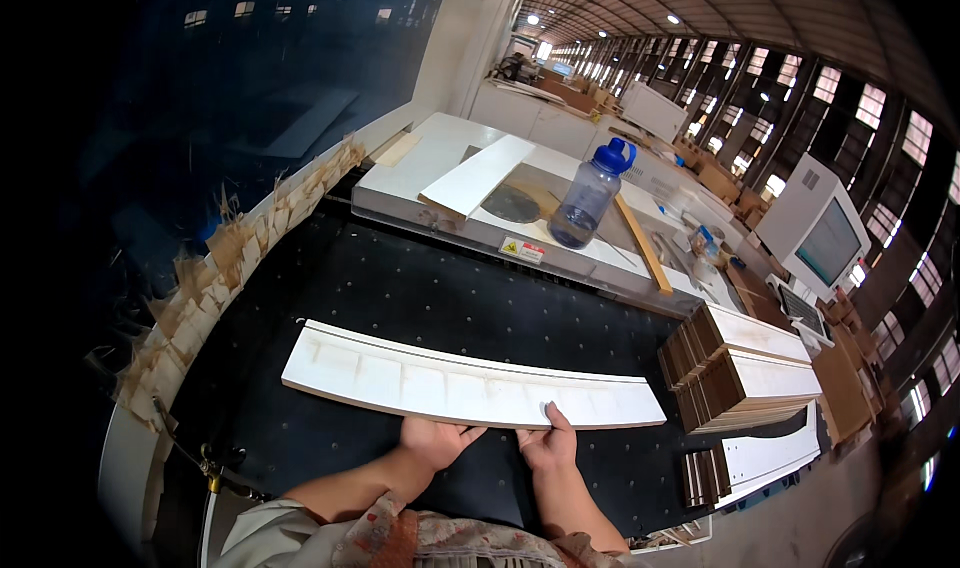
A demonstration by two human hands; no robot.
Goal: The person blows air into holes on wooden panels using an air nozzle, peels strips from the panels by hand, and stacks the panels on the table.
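Note:
A long white board panel (470, 380) with a brown edge spans the space before me, above the black work table. It has a groove along its far side and faint brownish smudges on its face. My right hand (548, 446) grips its near edge, thumb on top and fingers beneath. Further left, my left hand (437, 442) holds the same near edge from below, its fingers partly hidden under the panel.
Stacked white panels (765, 376) stand at the table's right, with more cut panels (765, 458) nearer me. Beyond the black dotted table (400, 268) is a white machine ledge (385, 176) bearing a blue water bottle (590, 196) and a loose panel (480, 173). Torn strips (240, 253) line the left.

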